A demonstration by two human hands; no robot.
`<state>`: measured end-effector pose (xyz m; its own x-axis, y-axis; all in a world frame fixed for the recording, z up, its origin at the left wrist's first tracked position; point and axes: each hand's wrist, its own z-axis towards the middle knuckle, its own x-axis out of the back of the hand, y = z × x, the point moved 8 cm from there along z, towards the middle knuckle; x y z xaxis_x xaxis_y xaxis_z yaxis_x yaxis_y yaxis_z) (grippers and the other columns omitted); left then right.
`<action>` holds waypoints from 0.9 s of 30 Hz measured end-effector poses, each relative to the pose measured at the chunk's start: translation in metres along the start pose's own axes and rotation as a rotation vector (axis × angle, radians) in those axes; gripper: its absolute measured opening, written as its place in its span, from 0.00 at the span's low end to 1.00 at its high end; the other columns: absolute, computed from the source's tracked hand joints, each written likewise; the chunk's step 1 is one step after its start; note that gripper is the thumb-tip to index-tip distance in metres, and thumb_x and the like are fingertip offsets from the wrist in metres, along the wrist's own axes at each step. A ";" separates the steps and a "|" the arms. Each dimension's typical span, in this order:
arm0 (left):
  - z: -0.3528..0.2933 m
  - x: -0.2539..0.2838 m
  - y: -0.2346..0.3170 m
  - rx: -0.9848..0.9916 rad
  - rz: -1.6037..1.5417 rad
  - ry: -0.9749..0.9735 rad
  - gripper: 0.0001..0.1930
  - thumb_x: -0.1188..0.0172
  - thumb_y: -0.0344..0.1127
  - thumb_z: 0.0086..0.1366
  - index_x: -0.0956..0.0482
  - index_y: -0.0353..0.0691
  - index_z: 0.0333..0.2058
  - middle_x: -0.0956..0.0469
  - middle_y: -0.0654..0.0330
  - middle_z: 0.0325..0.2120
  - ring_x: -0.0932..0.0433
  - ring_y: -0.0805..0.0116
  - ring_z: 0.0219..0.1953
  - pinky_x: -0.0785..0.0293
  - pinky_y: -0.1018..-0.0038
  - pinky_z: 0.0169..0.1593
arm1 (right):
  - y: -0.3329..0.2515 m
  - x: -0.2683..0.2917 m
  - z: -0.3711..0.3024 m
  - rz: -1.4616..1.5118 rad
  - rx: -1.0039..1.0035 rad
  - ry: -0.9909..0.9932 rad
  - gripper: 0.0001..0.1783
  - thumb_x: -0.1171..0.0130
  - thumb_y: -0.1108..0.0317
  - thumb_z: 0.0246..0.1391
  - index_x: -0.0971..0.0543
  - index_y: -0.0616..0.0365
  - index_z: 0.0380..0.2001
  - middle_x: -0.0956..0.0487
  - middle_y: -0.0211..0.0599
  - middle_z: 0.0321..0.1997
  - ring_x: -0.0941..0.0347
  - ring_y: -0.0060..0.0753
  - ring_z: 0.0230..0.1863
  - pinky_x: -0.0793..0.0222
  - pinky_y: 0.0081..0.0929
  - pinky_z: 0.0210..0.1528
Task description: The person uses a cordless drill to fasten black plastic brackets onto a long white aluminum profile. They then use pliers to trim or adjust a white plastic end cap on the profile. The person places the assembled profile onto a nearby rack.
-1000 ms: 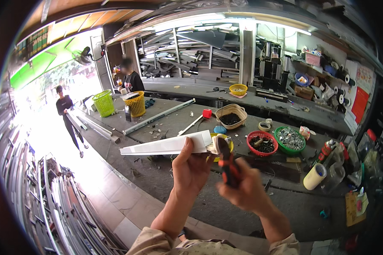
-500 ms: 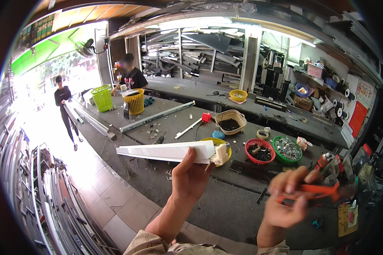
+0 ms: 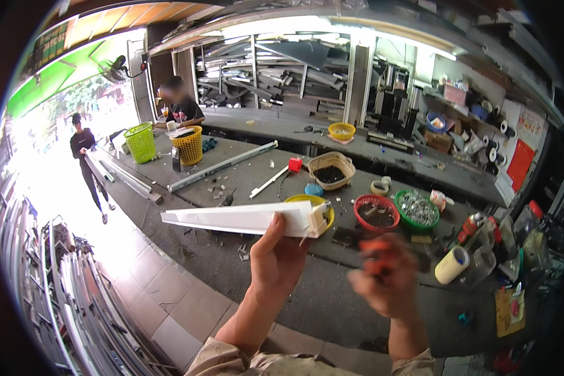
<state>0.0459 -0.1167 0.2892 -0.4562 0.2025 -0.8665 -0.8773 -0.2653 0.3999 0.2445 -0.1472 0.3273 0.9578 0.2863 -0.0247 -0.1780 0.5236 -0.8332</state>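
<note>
My left hand [image 3: 278, 260] is closed around one end of a long white profile [image 3: 232, 219], thumb on top, lifted above the workbench. At its right end sits a cream plastic end piece [image 3: 316, 222], just past my fingers. My right hand [image 3: 385, 285] grips an orange-handled hand tool [image 3: 379, 254], smeared by motion, so its exact kind does not show. The tool is to the right of the end piece and apart from it. Behind the end piece, a yellow bowl [image 3: 329, 219] is partly hidden.
On the bench [image 3: 332, 282] stand a red basket [image 3: 376, 214] of dark small parts, a green basket [image 3: 418, 210] of metal bits, a beige basket [image 3: 331, 170] and a cream roll [image 3: 451, 264]. A long rail [image 3: 222, 167] lies farther back. Two people are beyond the bench's far left.
My right hand has swung left with the orange-handled tool, closer to the end piece. The cream roll behind it has come into sight. My left hand keeps its hold on the profile.
</note>
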 end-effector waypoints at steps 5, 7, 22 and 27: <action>-0.005 0.002 -0.013 0.080 0.015 -0.043 0.19 0.40 0.48 0.76 0.24 0.44 0.57 0.19 0.57 0.55 0.22 0.58 0.61 0.30 0.53 0.67 | -0.022 0.000 -0.001 -0.174 0.307 -0.027 0.29 0.32 0.69 0.54 0.32 0.57 0.57 0.28 0.32 0.33 0.33 0.24 0.26 0.36 0.21 0.27; -0.007 0.010 -0.023 0.114 -0.021 0.008 0.20 0.41 0.48 0.76 0.25 0.41 0.58 0.19 0.55 0.55 0.22 0.58 0.61 0.30 0.54 0.68 | -0.003 -0.012 -0.001 -0.463 0.159 -0.172 0.30 0.31 0.69 0.54 0.33 0.57 0.57 0.28 0.31 0.33 0.34 0.25 0.25 0.35 0.23 0.29; -0.044 0.103 -0.048 0.357 0.190 0.029 0.31 0.34 0.43 0.73 0.33 0.23 0.63 0.23 0.43 0.57 0.20 0.51 0.60 0.24 0.50 0.67 | 0.149 0.089 -0.122 -0.171 -0.465 0.415 0.16 0.36 0.72 0.53 0.27 0.63 0.44 0.24 0.32 0.29 0.26 0.22 0.25 0.28 0.25 0.31; -0.066 0.176 0.003 0.565 0.594 0.182 0.36 0.28 0.42 0.68 0.32 0.19 0.62 0.22 0.39 0.55 0.17 0.48 0.56 0.18 0.51 0.59 | 0.167 0.078 -0.167 -0.824 -0.588 0.209 0.24 0.36 0.73 0.50 0.27 0.63 0.52 0.23 0.43 0.42 0.21 0.45 0.40 0.26 0.43 0.47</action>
<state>-0.0272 -0.1434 0.1179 -0.8774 0.0104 -0.4796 -0.4632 0.2419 0.8526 0.3269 -0.1714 0.0937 0.7628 -0.1581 0.6270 0.6353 0.0028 -0.7722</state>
